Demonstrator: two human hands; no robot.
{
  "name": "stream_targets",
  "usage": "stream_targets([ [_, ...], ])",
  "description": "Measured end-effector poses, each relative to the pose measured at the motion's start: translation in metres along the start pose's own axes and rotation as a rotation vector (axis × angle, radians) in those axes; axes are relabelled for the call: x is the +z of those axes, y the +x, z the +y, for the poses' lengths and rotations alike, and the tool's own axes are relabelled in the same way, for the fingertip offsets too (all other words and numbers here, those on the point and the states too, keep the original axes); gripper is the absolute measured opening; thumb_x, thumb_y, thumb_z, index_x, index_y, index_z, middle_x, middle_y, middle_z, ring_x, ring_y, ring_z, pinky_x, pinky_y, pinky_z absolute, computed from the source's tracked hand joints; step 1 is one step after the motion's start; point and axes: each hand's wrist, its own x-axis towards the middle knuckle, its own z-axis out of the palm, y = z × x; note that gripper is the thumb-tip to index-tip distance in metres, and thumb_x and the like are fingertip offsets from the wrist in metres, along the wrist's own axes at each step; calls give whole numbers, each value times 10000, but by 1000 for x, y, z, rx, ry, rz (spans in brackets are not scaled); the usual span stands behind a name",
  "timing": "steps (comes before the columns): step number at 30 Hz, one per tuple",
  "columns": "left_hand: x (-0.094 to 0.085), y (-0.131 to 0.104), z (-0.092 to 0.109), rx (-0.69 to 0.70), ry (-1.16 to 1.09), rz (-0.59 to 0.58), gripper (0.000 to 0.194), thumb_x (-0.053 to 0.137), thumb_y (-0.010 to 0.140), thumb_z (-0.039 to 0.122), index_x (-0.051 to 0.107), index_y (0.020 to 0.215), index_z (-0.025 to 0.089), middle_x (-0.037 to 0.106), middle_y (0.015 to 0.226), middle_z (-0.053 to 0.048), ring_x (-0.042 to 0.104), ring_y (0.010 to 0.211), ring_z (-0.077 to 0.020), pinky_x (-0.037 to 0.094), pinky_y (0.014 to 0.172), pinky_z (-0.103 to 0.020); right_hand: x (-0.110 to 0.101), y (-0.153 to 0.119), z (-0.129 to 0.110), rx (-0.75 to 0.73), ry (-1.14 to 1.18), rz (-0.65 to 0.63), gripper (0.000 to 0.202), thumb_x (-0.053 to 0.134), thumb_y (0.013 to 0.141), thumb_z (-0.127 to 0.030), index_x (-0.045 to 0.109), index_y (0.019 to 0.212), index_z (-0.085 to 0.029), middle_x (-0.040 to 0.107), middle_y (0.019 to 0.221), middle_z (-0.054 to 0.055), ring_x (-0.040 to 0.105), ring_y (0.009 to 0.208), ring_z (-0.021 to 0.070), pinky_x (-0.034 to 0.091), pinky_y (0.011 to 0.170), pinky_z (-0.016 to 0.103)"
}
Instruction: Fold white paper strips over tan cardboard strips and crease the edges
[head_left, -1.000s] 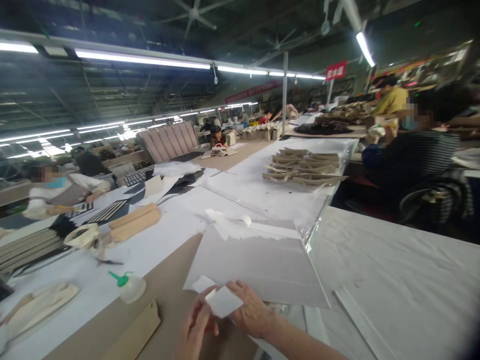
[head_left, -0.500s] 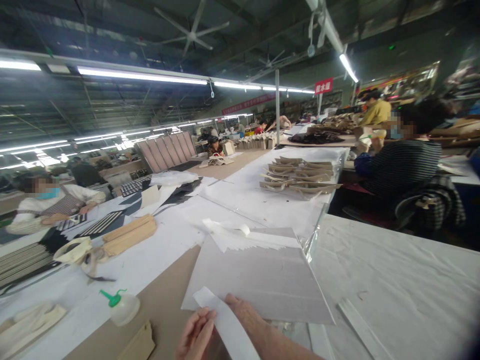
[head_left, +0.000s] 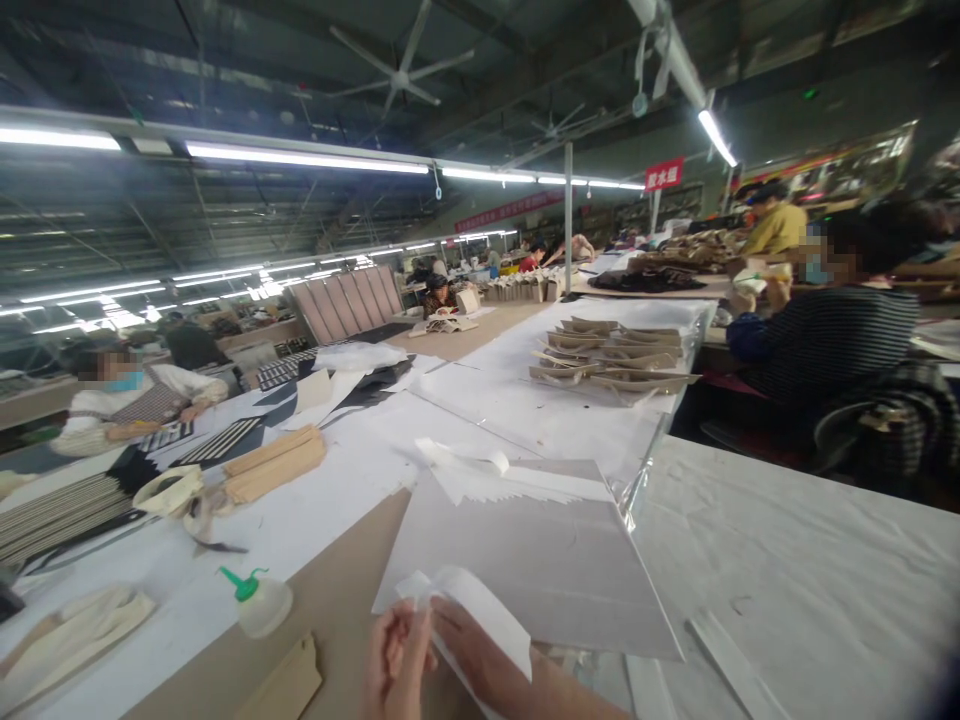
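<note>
My left hand (head_left: 397,655) is closed, its thumb and fingers pinching a white strip (head_left: 491,612) near one end. My right hand (head_left: 472,645) meets it at that end, its fingertips also closed on the strip and partly covered by it. The strip bends up and drapes over the back of my right hand; another length hangs below. It looks like thin paper or tape; I cannot tell which. Just beyond my hands lies a grey board (head_left: 525,560) with white strips (head_left: 465,480), jagged along one edge, on its far part.
A bottle with a green spout (head_left: 259,605) stands to the left, near a tan piece (head_left: 285,680). Stacked brown pieces (head_left: 607,355) lie farther off. Tan strips (head_left: 274,462) are at the left. Co-workers sit at both sides. A flat bar (head_left: 735,660) lies at the right.
My right hand's fingertips have come to the strip's end beside my left fingers. The strip, earlier lying fairly straight between my hands, now curls over my right hand. The view has shifted slightly.
</note>
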Motion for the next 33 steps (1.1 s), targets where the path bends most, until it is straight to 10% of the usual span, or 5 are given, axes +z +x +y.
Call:
stream_targets([
  [3,-10,4,-6,-34,219,97,626,694,732,643,565,1166,211,660,1204,-160,648,1106,-345,561,701,-363,-2,6,-3,-30,56,-121,279,643,942,-177,637,1215,-123,641,1309,115,644,1107,207,540,961,339],
  [10,-26,0,-10,-118,282,-137,816,688,725,651,414,1347,200,679,1122,-133,719,869,-268,552,654,-333,1,6,-6,56,143,-258,481,537,903,-77,522,1383,-104,516,1465,148,554,1251,250,458,1080,374],
  [21,-9,44,5,294,756,-249,389,600,828,321,619,1209,248,637,1292,-105,658,888,-229,472,839,-336,4,5,-6,61,167,-264,451,511,903,-53,518,1352,-95,543,1407,176,589,1152,278,508,1019,428],
  [28,-5,71,1,227,887,-263,216,544,825,291,715,955,271,753,1023,-85,689,892,-286,466,812,-361,14,-4,-6,16,117,-226,532,556,965,-166,407,1475,-198,595,1374,74,588,1208,211,522,991,264],
  [33,-13,77,5,2,861,-246,236,560,832,375,731,987,325,635,507,3,686,659,-296,475,721,-372,20,-8,-8,55,75,-175,546,551,982,-188,368,1497,-209,622,1355,91,602,1194,286,544,975,372],
])
